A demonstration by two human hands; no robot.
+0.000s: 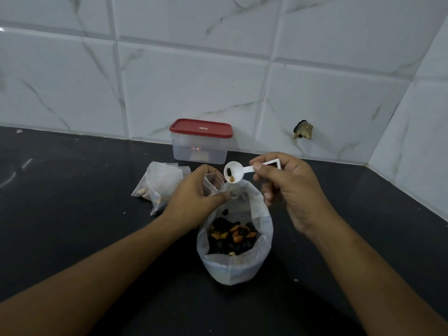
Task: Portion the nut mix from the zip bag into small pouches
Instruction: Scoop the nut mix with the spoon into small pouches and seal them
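An open clear zip bag (238,265) stands on the dark counter, holding a dark and orange nut mix (232,236). Just above its far rim my left hand (194,197) pinches a small clear pouch (213,184) with its mouth held open. My right hand (288,190) grips the handle of a white plastic scoop (234,175), tilted toward the pouch mouth. Two pieces of the mix lie in the scoop's bowl. Filled small pouches (160,185) lie on the counter left of my left hand.
A clear plastic box with a red lid (201,141) stands shut against the white tiled wall behind the bags. The black counter (72,214) runs into a tiled corner on the right. A damaged hole (303,129) marks the wall tile.
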